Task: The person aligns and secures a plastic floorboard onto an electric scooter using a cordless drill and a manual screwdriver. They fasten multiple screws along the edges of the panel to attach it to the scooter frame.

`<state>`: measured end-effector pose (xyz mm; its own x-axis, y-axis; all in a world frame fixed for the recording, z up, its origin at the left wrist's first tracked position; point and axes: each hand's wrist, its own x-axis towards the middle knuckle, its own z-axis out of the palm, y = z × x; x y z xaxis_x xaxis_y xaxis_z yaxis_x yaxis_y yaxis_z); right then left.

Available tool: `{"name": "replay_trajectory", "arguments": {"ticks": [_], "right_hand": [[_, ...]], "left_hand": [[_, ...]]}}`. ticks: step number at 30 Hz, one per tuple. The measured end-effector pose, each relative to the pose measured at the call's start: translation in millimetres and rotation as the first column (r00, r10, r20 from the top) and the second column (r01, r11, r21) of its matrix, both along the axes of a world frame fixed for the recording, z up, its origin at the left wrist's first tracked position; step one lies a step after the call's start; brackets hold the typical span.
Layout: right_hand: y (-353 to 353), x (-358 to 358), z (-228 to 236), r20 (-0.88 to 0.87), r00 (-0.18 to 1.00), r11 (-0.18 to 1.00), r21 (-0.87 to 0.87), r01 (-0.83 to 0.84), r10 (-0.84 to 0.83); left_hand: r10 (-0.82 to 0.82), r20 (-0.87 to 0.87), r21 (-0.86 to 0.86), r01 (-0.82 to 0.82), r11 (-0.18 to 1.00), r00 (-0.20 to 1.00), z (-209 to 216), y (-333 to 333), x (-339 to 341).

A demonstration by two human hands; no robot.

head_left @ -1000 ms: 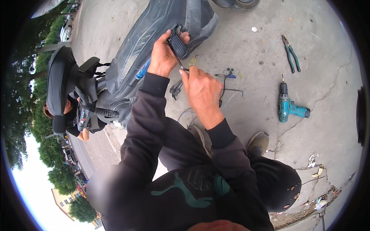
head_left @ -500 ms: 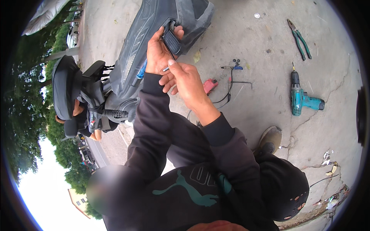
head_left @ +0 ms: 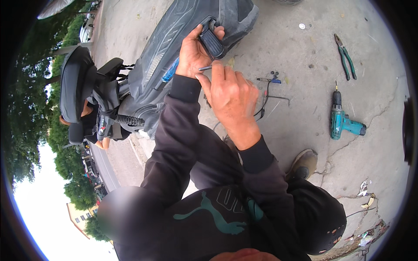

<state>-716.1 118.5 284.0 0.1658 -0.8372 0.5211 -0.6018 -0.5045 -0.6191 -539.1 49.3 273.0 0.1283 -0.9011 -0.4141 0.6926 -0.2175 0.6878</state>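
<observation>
My left hand is wrapped round a black ribbed footrest on the side of a dark grey scooter; some of its fingers are behind the footrest. Close against it, my right hand shows its back, fingers curled. A short, thin metal rod sticks out between its thumb and fingers, the rest of it hidden by them. Along the edge of the footrest runs a thin dark rod; whether the two join I cannot make out.
On the concrete to the right lie green-handled pliers and a teal cordless drill. Nearer are an L-shaped hex key, a blue-tipped tool and a dark cable. Another person is beyond the scooter's seat.
My right hand has turned so that its back faces up, and now covers the red thing on the ground. My left hand stays on the footrest. The whole view has shifted slightly.
</observation>
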Motion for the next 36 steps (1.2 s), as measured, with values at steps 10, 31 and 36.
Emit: {"name": "replay_trajectory", "arguments": {"ticks": [10,31,36], "right_hand": [[-6.0,20.9,-4.4,-0.036,0.998,0.999,-0.005,0.049,-0.049],[-14.2,19.5,3.4,0.708,0.699,0.628,0.591,-0.506,-0.104],[-9.8,15.9,1.8,0.329,0.944,0.832,0.521,-0.188,0.008]], "left_hand": [[0.008,-0.030,0.051,-0.007,0.999,1.000,4.9,-1.8,-6.7],[0.143,-0.012,0.101,-0.141,0.985,0.990,-3.8,-2.4,-13.2],[0.128,-0.010,0.086,-0.127,0.988,0.992,-1.5,2.4,-15.7]]}}
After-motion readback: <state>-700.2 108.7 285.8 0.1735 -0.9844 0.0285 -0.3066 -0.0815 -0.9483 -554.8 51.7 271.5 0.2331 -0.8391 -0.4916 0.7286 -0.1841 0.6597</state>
